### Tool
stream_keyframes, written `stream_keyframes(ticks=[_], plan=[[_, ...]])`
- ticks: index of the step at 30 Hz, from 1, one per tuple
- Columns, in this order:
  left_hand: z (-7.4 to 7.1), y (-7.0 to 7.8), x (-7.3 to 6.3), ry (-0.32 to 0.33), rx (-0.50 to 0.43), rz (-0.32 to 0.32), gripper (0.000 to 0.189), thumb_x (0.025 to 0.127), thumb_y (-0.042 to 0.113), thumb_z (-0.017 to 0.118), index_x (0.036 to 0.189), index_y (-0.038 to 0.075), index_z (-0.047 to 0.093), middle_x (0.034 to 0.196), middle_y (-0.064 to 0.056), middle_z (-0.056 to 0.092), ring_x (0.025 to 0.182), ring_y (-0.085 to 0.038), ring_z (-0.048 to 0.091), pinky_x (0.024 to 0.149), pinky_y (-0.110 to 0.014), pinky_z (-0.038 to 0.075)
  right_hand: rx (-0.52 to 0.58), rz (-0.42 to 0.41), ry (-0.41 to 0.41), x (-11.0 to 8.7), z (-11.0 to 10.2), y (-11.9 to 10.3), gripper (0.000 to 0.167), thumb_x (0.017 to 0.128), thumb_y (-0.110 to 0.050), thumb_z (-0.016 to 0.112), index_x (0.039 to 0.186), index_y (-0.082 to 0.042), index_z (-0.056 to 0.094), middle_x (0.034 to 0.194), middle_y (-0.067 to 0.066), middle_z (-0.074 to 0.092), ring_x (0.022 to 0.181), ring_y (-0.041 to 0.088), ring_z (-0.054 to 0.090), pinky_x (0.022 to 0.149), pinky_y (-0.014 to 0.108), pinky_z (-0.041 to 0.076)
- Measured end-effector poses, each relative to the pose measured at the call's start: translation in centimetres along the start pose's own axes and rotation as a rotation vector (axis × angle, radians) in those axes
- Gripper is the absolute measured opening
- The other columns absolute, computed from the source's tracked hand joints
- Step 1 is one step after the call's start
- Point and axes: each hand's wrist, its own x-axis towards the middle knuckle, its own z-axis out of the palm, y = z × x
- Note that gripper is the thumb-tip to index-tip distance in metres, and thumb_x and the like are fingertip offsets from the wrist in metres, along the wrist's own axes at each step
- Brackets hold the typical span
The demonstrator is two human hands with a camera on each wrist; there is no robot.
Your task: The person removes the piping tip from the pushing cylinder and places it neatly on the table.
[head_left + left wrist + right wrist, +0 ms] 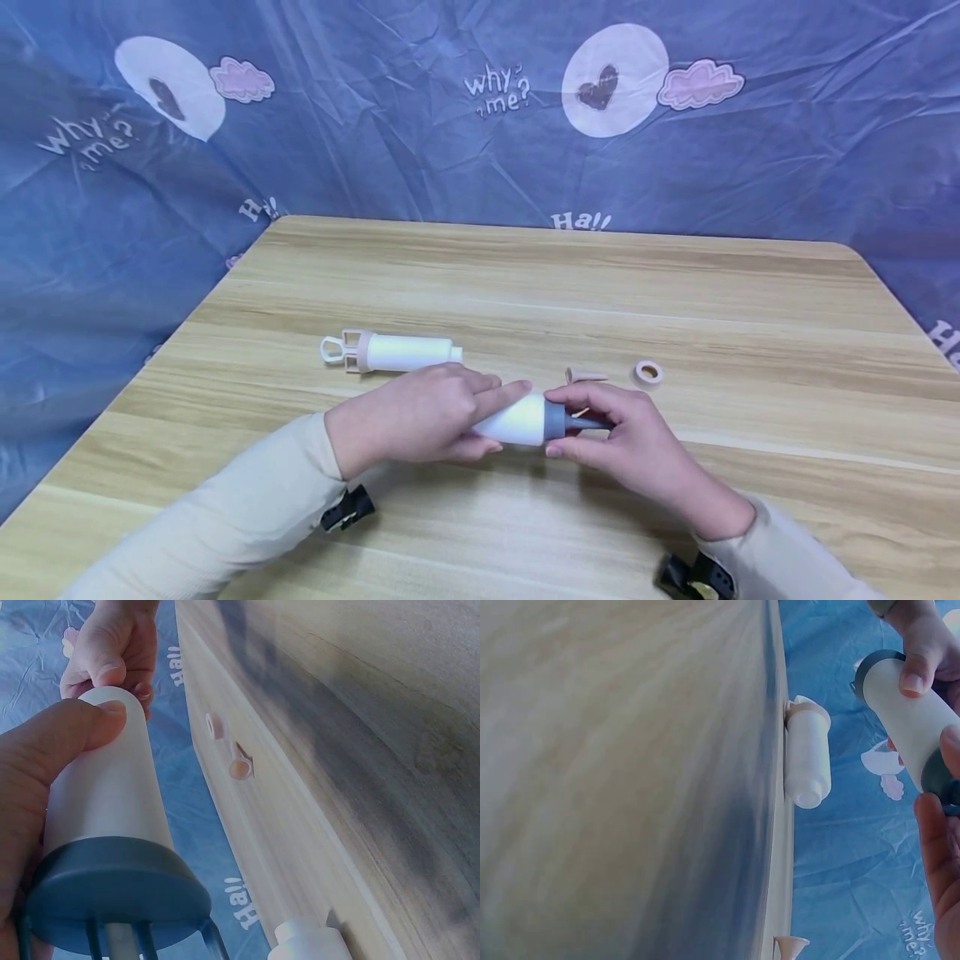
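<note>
You have your left hand (442, 410) wrapped round a white, smooth, plastic-looking cylindrical tube (517, 421), thumb pressed along one side and fingers clamped on the other. Your right hand (621, 423) meets it at the opposite end: thumb and a fingertip pinch the round, dark blue-grey cap (555, 421) from either side, while its slim grey nozzle (588, 423) points into your palm. At the left-hand end, a wide blue-grey collar (120, 892) with thin prongs surrounds a pale rod. The tube lies level between your hands, over the middle of the pale wood-grain table (525, 283); you cannot tell whether it touches the surface.

Just beyond your left hand, a second white cylinder with a pinkish-beige collar and white loop handle (408, 353) lies on its side. Past your right fingers, a small pinkish-beige cone (585, 375) lies near a flat pinkish-beige ring (637, 374). Behind the table hangs wrinkled blue printed cloth (412, 150).
</note>
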Motion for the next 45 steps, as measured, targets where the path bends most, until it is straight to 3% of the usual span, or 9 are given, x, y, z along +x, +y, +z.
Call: stream_keyframes(ticks=[7,12,16,23,33,45], plan=[[-0.06,-0.03,0.04,-0.006,-0.008,-0.004,0.062,0.083,0.034,0.067,0.132,0.001,0.049,0.101,-0.006,0.067,0.085,-0.015,0.064,0.077,-0.029,0.053,-0.038,-0.050,0.007,-0.08,0.05,0.01,0.045,0.065,-0.003,0.081,0.107,-0.006,0.065,0.099,0.006,0.067,0.083,0.007,0.063,0.072,0.022,0.054],[0.05,-0.11,-0.05,0.001,-0.006,0.006,0.061,0.083,0.034,0.067,0.132,0.001,0.049,0.103,-0.007,0.067,0.087,-0.016,0.064,0.078,-0.029,0.053,0.071,0.073,-0.082,-0.16,-0.28,0.03,0.044,0.071,-0.006,0.078,0.112,-0.003,0.062,0.105,0.010,0.065,0.088,0.009,0.064,0.076,0.026,0.054],[0.13,-0.15,-0.11,0.015,-0.003,0.015,0.061,0.083,0.033,0.067,0.132,0.001,0.049,0.104,-0.008,0.067,0.089,-0.017,0.064,0.080,-0.028,0.052,0.152,0.169,-0.128,-0.38,-0.53,0.13,0.032,0.081,-0.006,0.069,0.112,-0.002,0.061,0.100,0.008,0.066,0.084,0.010,0.063,0.072,0.028,0.055],[0.33,-0.14,-0.21,0.014,0.000,0.018,0.061,0.083,0.033,0.067,0.132,0.001,0.049,0.099,-0.006,0.067,0.083,-0.015,0.064,0.076,-0.027,0.053,0.343,0.220,-0.182,-0.56,-0.61,0.49,0.024,0.089,-0.001,0.056,0.111,0.009,0.056,0.089,0.014,0.069,0.077,0.016,0.067,0.065,0.034,0.056],[0.55,-0.15,-0.34,0.036,0.021,0.017,0.062,0.080,0.034,0.070,0.130,0.002,0.051,0.097,-0.004,0.067,0.081,-0.013,0.063,0.074,-0.028,0.052,0.256,0.249,-0.141,-0.59,-0.43,0.48,0.028,0.083,-0.005,0.066,0.110,0.002,0.060,0.093,0.012,0.070,0.080,0.014,0.067,0.066,0.030,0.056],[0.68,-0.31,-0.32,0.045,0.026,0.019,0.063,0.079,0.035,0.070,0.130,0.002,0.052,0.095,-0.003,0.067,0.080,-0.013,0.063,0.073,-0.028,0.053,0.155,0.165,-0.066,-0.62,-0.06,0.59,0.035,0.076,-0.002,0.073,0.108,0.000,0.061,0.095,0.011,0.068,0.084,0.011,0.066,0.071,0.026,0.055]])
